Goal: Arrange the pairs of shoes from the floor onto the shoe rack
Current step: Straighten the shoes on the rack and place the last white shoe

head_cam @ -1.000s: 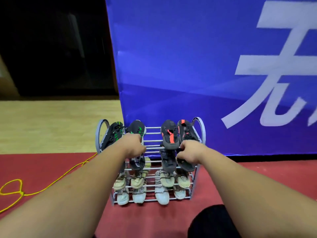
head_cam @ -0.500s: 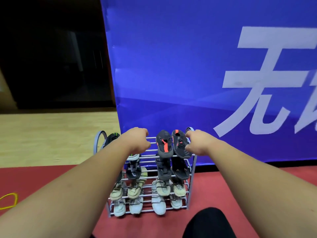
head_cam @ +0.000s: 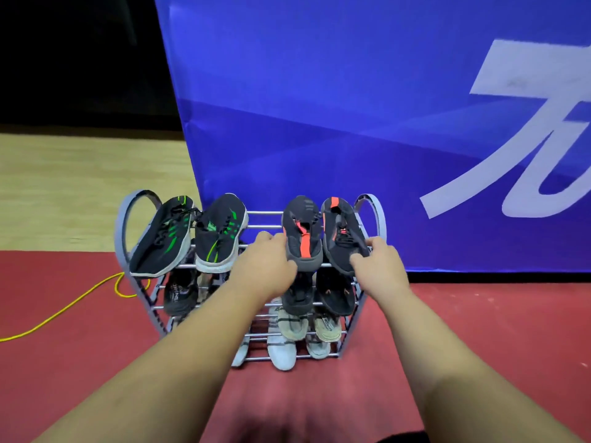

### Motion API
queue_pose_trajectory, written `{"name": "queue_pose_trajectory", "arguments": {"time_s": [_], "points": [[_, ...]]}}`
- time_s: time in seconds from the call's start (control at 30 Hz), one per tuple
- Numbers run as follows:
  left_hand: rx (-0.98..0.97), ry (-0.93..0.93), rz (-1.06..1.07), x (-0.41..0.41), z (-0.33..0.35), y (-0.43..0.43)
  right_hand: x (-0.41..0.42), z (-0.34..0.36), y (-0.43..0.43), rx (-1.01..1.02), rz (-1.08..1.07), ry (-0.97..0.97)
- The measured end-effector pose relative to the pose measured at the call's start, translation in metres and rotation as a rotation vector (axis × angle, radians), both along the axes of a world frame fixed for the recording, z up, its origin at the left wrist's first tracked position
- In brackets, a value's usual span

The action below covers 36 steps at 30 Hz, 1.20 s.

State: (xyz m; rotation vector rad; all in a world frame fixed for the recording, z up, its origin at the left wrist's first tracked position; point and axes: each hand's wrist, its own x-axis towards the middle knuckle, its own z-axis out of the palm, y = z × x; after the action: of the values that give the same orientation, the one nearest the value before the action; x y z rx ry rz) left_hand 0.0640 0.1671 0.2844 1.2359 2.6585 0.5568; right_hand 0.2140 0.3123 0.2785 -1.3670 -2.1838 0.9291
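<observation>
Lower shelves are partly hidden by forearms. At the top right of the shoe rack (head_cam: 265, 213), the left striped shoe (head_cam: 302, 235) is clamped at the heel by curled fingers (head_cam: 271, 242) of the left hand (head_cam: 267, 271), the right striped shoe (head_cam: 342, 238) by the right hand (head_cam: 380, 266).

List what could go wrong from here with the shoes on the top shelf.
The left hand and right hand grip the orange-striped pair, whose heels overhang the front rail; released so, they might tip forward. The leftmost green-striped shoe lies tilted, also overhanging, and could slide off if the shoe rack is jostled.
</observation>
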Motion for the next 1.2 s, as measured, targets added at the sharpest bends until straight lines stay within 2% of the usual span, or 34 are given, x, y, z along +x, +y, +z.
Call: {"name": "queue_pose_trajectory", "arguments": {"time_s": [0.17, 0.33, 0.5, 0.8, 0.87, 0.97, 1.1, 1.2], "points": [[0.138, -0.065, 0.067, -0.007, -0.043, 0.031, -0.012, -0.047, 0.011, -0.006, -0.054, 0.183], [0.257, -0.067, 0.116, -0.018, -0.066, 0.046, -0.020, -0.062, 0.029, 0.081, -0.020, 0.097], [0.261, -0.090, 0.105, -0.021, -0.066, 0.061, -0.023, -0.073, 0.034, 0.068, -0.037, 0.067], [0.231, -0.190, 0.087, -0.011, -0.076, 0.072, -0.025, -0.072, 0.038, -0.067, -0.212, 0.184], [0.216, -0.204, 0.087, -0.011, -0.079, 0.073, -0.024, -0.073, 0.040, -0.153, -0.275, 0.182], [0.203, -0.201, 0.074, -0.013, -0.083, 0.074, -0.020, -0.076, 0.040, -0.415, -0.307, 0.206], [0.182, -0.146, 0.070, -0.015, -0.091, 0.077, -0.023, -0.081, 0.033, -0.732, -0.232, 0.392], [0.208, -0.139, 0.092, -0.012, -0.094, 0.077, -0.031, -0.082, 0.031, -0.817, -0.231, 0.520]]}}
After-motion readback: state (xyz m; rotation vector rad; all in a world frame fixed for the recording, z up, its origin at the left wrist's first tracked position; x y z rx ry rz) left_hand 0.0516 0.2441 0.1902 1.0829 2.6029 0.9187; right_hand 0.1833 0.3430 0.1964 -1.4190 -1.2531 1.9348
